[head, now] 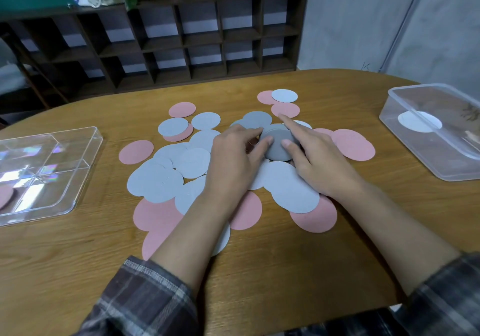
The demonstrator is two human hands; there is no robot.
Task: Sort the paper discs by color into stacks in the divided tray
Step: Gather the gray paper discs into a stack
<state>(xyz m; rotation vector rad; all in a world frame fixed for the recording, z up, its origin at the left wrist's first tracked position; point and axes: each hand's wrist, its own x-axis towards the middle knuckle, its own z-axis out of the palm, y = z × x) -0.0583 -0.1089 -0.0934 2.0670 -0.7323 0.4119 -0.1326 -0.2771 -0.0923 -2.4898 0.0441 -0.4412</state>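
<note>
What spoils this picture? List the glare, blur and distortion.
Head view: rainbow glare streaks the clear divided plastic tray. Head view: wide-angle distortion leans the uprights of the dark wooden cubby shelf and slants the grey wall pipe. Head view: mild softness throughout, including the stack of dark grey paper discs that the left hand and right hand hold.

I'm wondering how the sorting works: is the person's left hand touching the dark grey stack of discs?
Touching. The head view shows the left hand with thumb and fingertips against the left edge of the dark grey stack, no gap.
</note>
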